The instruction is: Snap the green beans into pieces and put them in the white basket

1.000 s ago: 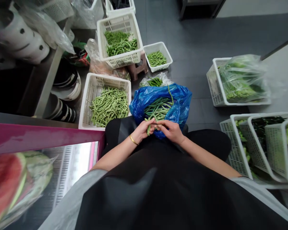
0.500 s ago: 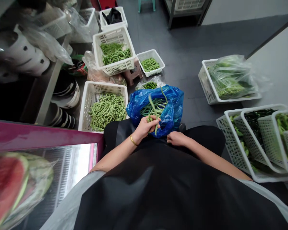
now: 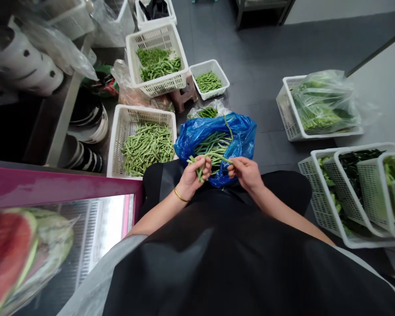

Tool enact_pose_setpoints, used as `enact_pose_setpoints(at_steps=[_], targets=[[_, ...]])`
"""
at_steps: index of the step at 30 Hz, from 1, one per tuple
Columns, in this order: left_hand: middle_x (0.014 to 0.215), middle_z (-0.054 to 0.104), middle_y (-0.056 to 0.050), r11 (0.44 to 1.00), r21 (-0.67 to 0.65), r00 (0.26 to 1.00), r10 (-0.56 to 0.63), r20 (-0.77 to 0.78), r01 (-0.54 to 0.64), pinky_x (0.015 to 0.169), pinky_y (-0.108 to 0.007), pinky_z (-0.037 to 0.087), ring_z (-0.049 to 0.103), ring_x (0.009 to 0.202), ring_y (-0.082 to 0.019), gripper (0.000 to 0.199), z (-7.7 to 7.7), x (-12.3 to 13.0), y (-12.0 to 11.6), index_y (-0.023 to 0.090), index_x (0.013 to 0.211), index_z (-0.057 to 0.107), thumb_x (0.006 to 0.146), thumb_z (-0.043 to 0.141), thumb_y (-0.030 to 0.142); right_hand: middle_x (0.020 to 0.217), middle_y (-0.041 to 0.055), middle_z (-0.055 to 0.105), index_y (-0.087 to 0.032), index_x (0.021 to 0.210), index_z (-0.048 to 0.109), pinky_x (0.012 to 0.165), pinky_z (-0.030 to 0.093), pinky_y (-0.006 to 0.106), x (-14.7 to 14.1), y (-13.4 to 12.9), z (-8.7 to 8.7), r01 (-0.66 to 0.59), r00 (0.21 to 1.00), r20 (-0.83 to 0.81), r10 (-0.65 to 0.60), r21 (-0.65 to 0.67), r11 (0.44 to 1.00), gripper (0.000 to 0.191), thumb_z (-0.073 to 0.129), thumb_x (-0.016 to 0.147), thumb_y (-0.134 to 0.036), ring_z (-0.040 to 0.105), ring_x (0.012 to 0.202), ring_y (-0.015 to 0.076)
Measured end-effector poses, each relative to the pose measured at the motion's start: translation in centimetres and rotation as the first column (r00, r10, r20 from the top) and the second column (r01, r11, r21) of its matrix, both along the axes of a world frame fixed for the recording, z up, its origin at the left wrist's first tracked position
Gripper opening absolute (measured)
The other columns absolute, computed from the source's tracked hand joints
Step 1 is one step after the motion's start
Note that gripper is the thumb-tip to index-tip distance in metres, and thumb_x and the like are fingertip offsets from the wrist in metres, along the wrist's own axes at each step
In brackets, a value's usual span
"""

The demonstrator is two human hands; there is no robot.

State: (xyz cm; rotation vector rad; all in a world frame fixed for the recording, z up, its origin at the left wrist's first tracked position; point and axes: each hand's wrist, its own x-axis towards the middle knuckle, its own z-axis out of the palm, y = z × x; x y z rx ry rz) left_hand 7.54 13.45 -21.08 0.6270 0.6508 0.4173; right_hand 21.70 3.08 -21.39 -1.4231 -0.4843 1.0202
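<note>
Several pieces of green bean are gathered in my closed left hand, which wears a gold bangle at the wrist. A long green bean stretches from that hand across to my right hand, whose thumb and finger pinch its far end. Just beyond both hands, a blue plastic bag lies open at my lap with long whole beans inside. Left of it stands a white basket holding many short bean pieces.
Another white basket of greens sits on a brown stool, beside a small basket of beans. On the right are a bagged-greens basket and several tilted baskets. A pink-edged counter with cut watermelon borders my left.
My right hand has risen from my lap and taken the end of the long bean. That bean, upright before, now lies level between my hands. The view has tipped slightly downward.
</note>
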Motion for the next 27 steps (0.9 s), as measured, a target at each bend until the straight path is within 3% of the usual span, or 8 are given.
enact_pose_setpoints(at_steps=[3,5,9,13,15,19,21,27], targets=[[0.058,0.050,0.004,0.982,-0.013,0.977,0.188,-0.097,-0.190,0.044,-0.015,0.036,0.047,0.048,-0.004,0.016,-1.3,0.1,1.1,0.015,0.074,0.055,0.069,0.064,0.027,0.070,0.0039,0.067,-0.018,0.086,0.066,0.057,0.051,0.029,-1.7,-1.1,-0.3,-0.144,0.917,0.371,0.145,-0.031,0.989,0.030,0.055,0.081,-0.046,0.061,0.056,0.0138],[0.060,0.054,0.003,0.982,0.059,0.963,0.188,-0.194,-0.180,0.049,-0.016,0.041,0.053,0.053,-0.005,0.019,-2.4,0.0,1.4,0.014,0.074,0.055,0.067,0.068,0.026,0.080,0.0075,0.069,-0.017,0.086,0.067,0.066,0.050,0.030,-1.8,-1.3,-0.5,-0.312,0.700,0.645,0.308,-0.111,0.944,0.028,0.049,0.086,-0.039,0.064,0.068,0.0162],[0.067,0.064,-0.004,0.962,0.079,0.938,-0.233,-0.258,0.261,0.052,-0.021,0.047,0.061,0.057,-0.012,0.029,-3.6,-0.7,0.9,0.012,0.075,0.055,0.061,0.074,0.029,0.084,0.0102,0.070,-0.016,0.086,0.067,0.066,0.044,0.025,-0.7,-0.6,-1.2,-0.497,0.211,0.816,0.539,-0.385,0.778,0.032,0.040,0.092,-0.033,0.063,0.076,0.0169],[0.048,0.055,0.003,0.880,0.111,0.856,-0.409,-0.316,0.462,0.035,-0.016,0.030,0.041,0.032,-0.005,0.033,-3.1,-0.9,0.1,0.014,0.076,0.051,0.065,0.071,0.038,0.076,0.0122,0.066,-0.013,0.079,0.064,0.053,0.033,0.024,-0.5,0.4,-1.7,-0.357,0.011,0.815,0.580,-0.538,0.763,0.041,0.032,0.094,-0.034,0.059,0.063,0.0154],[0.044,0.050,0.006,0.861,0.226,0.857,-0.357,-0.371,0.456,0.033,-0.016,0.023,0.034,0.031,-0.002,0.034,-2.7,-0.9,-0.1,0.015,0.071,0.049,0.066,0.070,0.041,0.068,0.0095,0.062,-0.015,0.071,0.059,0.051,0.031,0.023,-0.8,0.7,-2.0,-0.351,0.115,0.803,0.585,-0.519,0.780,0.041,0.032,0.093,-0.037,0.055,0.058,0.0141],[0.049,0.050,0.006,0.870,0.327,0.923,-0.303,-0.239,0.370,0.035,-0.016,0.025,0.035,0.034,-0.002,0.039,-2.4,-0.7,-0.1,0.015,0.075,0.048,0.070,0.064,0.051,0.046,-0.0031,0.042,-0.021,0.061,0.042,0.043,0.031,0.022,-1.7,1.3,-3.2,-0.390,0.754,0.467,0.462,-0.247,0.887,0.045,0.029,0.090,-0.053,0.041,0.041,0.0099],[0.049,0.050,0.006,0.892,0.303,0.938,-0.290,-0.187,0.336,0.036,-0.017,0.025,0.035,0.035,-0.002,0.041,-2.6,-0.6,-0.1,0.016,0.077,0.047,0.069,0.064,0.052,0.043,-0.0074,0.032,-0.023,0.062,0.036,0.038,0.029,0.022,-2.0,1.6,-4.0,-0.361,0.885,0.247,0.395,-0.174,0.916,0.046,0.025,0.089,-0.059,0.032,0.035,0.0087],[0.045,0.045,0.008,0.892,-0.150,0.884,-0.446,-0.142,0.426,0.034,-0.015,0.015,0.025,0.032,-0.001,0.043,-3.5,-0.4,-0.1,0.018,0.071,0.038,0.062,0.074,0.040,0.059,0.0055,0.056,-0.019,0.057,0.045,0.052,0.035,0.024,-0.1,2.8,-4.9,-0.221,0.556,0.643,0.526,-0.496,0.840,0.040,0.037,0.088,-0.043,0.053,0.057,0.0140]])
